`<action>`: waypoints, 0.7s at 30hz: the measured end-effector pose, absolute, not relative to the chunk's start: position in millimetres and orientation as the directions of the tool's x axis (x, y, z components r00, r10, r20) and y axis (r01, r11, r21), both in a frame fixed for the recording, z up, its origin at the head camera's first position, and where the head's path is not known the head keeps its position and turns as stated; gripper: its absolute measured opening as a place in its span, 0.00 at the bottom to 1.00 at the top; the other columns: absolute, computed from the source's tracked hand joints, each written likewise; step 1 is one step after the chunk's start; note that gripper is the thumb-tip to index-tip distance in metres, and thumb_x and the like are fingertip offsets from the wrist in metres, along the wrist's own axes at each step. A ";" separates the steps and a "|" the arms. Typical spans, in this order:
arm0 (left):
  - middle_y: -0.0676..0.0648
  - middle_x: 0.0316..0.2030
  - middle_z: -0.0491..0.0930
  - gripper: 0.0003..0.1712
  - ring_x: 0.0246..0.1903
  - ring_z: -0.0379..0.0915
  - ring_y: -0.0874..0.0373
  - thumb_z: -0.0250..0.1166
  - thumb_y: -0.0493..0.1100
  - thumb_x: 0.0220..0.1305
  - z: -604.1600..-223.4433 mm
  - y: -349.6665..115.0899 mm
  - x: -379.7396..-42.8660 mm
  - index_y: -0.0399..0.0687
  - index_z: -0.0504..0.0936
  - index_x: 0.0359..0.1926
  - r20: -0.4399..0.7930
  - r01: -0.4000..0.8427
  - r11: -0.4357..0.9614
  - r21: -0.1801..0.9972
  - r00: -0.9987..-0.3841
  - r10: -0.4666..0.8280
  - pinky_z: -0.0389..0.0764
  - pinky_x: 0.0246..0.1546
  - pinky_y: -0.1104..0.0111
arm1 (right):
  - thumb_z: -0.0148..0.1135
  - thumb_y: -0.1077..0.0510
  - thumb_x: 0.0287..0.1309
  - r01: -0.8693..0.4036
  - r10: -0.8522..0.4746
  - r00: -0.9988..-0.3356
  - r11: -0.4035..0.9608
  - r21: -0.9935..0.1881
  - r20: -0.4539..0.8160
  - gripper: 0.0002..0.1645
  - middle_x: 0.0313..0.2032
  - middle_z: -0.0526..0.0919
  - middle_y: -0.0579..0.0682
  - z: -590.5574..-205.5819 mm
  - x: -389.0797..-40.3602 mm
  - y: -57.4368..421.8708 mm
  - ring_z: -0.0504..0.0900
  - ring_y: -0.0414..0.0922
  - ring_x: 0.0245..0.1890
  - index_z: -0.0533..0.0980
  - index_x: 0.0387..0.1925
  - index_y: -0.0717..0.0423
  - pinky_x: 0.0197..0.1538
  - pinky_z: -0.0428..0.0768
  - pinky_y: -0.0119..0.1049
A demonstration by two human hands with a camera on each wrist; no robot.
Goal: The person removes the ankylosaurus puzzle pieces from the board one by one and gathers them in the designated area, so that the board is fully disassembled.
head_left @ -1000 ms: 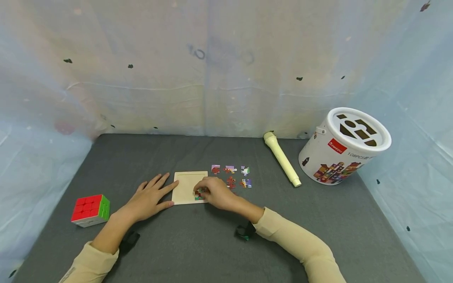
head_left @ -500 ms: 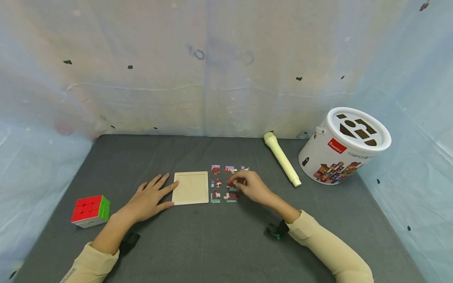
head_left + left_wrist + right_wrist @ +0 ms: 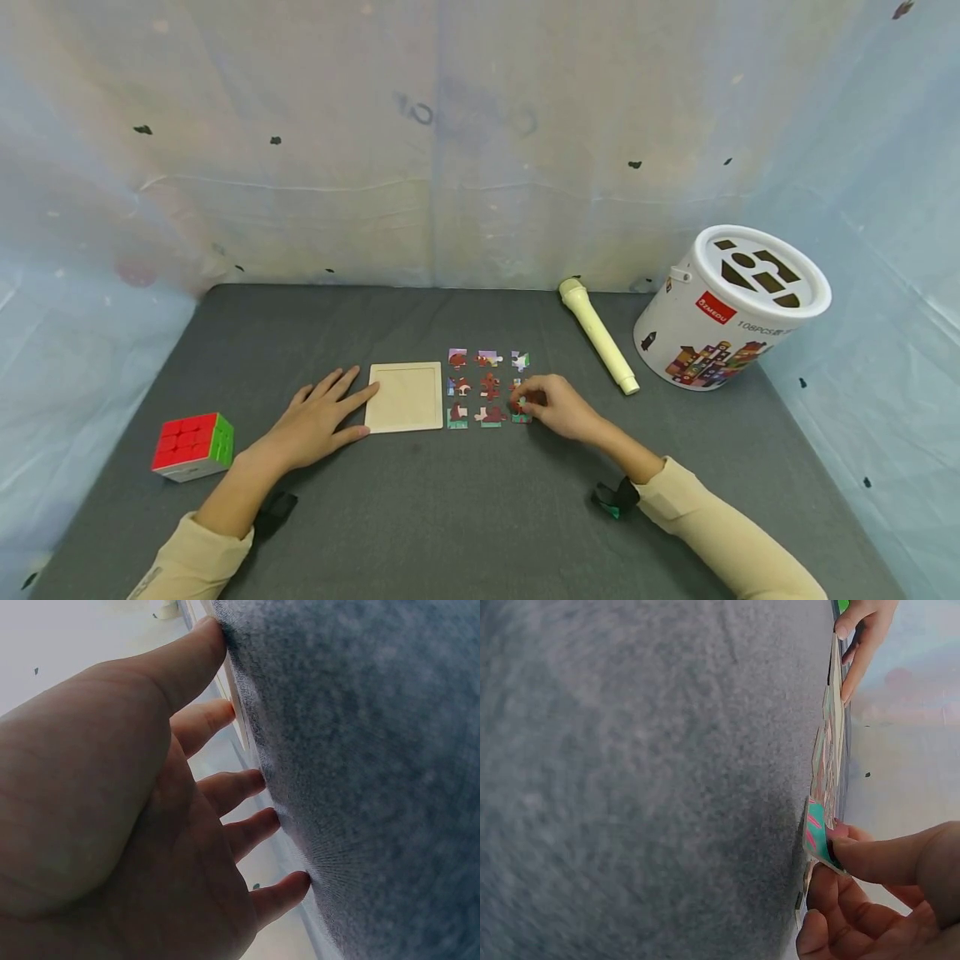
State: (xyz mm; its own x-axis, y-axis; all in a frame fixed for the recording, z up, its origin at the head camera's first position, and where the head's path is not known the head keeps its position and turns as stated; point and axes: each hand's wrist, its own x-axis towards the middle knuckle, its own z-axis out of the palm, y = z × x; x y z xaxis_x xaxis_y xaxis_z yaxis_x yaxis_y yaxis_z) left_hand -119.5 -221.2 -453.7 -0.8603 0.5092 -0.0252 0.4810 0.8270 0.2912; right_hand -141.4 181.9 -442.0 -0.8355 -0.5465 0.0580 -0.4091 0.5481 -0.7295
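Pinched between my right hand's (image 3: 558, 407) thumb and fingers is a small jigsaw piece (image 3: 815, 834), teal with pink stripes in the right wrist view. The hand is low at the lower right of several jigsaw pieces (image 3: 490, 385), laid in rows on the cloth, and partly covers the right column. My left hand (image 3: 315, 421) lies spread on the table, its thumb and index fingertips touching the left edge of a square wooden puzzle tray (image 3: 405, 398). Bare wood shows inside the tray's rim. In the left wrist view, the left hand's (image 3: 180, 802) fingers are extended.
A Rubik's cube (image 3: 192, 447) sits left of my left forearm. Beyond the pieces lies a pale yellow toy microphone (image 3: 598, 335). A white lidded bucket (image 3: 727, 312) stands at the far right. A pale curtain (image 3: 480, 150) hangs behind the dark grey cloth (image 3: 420, 517).
My right hand has moved right with the jigsaw piece, from the tray's lower right corner across the pieces to the right column. More pieces are uncovered. The left hand keeps its place.
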 end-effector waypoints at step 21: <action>0.32 0.73 0.55 0.40 0.71 0.50 0.29 0.64 0.59 0.67 -455.8 -220.7 -119.2 0.52 0.64 0.75 -0.024 0.478 0.827 0.296 -0.862 0.506 0.55 0.59 0.28 | 0.76 0.62 0.51 -0.463 -0.488 -0.868 0.723 -0.512 0.097 0.19 0.34 0.77 0.48 -448.4 -125.7 174.3 0.71 0.43 0.29 0.85 0.47 0.56 0.31 0.70 0.33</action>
State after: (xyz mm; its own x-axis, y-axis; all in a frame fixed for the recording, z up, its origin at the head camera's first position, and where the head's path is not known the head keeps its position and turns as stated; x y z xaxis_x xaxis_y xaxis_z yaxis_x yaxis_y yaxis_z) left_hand -119.2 -220.7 -455.8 -0.8620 0.5063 -0.0243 0.4776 0.8274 0.2956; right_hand -125.7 174.3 -448.4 -0.8677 -0.4877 0.0966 -0.4635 0.7233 -0.5119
